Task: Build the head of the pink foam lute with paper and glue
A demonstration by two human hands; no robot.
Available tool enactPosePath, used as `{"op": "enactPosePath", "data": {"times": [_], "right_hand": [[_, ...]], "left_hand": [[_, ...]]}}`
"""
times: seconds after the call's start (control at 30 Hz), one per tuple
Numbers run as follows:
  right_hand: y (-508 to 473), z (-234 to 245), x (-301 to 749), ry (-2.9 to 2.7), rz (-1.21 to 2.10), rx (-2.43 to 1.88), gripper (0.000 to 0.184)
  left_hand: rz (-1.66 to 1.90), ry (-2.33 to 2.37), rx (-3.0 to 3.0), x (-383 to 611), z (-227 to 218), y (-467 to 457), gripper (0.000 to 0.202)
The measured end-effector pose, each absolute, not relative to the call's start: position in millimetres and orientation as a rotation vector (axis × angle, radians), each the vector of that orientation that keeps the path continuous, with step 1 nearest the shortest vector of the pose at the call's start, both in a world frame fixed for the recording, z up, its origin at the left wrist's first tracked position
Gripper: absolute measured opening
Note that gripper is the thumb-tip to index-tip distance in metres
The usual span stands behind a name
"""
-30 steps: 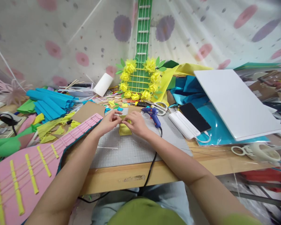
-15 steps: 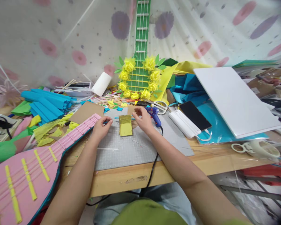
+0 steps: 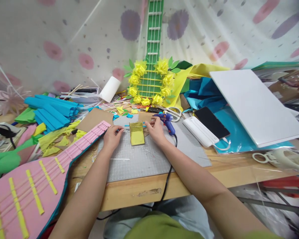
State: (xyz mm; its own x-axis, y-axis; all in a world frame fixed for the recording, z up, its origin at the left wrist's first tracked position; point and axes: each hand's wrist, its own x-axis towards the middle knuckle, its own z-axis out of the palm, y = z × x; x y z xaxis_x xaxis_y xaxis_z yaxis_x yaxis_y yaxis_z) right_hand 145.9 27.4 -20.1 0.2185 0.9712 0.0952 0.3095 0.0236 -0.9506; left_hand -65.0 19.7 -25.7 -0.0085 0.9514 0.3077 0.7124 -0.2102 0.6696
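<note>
A small yellow open-topped box stands on the grey cutting mat. A thin blue stick shows on both sides of its far end. Left of the box, my left hand has thumb and forefinger pinched; whatever lies between them is too small to make out. At the box's right side, my right hand has its fingertips closed at the right end of the blue stick. A blue glue gun lies just beyond my right hand.
A pink paper guitar lies at left. Behind stands a green guitar trimmed with yellow paper flowers. Scissors, a phone, a white power bank and a white board lie right. The glue gun's cord crosses the mat.
The whole view has shifted slightly to the right. My right fingertips have come down to the blue stick's end. My left hand stays pinched beside the box.
</note>
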Motion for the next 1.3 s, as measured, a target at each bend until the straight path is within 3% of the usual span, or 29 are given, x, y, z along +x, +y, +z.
{"op": "enactPosePath", "data": {"times": [0.1, 0.23, 0.63, 0.93, 1.3], "right_hand": [[27.5, -24.1, 140.7, -1.224, 1.026, -1.451, 0.046], [27.5, -29.6, 137.4, -1.288, 1.047, -1.406, 0.059], [35.5, -32.9, 148.1, -1.273, 0.979, -1.331, 0.059], [32.8, -24.5, 149.6, -1.364, 1.050, -1.270, 0.041], [33.7, -24.1, 148.9, -1.423, 0.951, -1.306, 0.032]], "left_hand": [[1.059, 1.728, 1.953, -64.7, -26.9, 19.3, 0.015], [1.078, 1.708, 1.925, -63.5, -28.5, 18.3, 0.016], [1.100, 1.628, 1.895, -52.8, -28.1, 13.1, 0.017], [1.111, 1.705, 1.900, -54.4, -27.1, 10.0, 0.012], [1.026, 1.764, 1.917, -54.1, -23.5, 7.6, 0.010]]}}
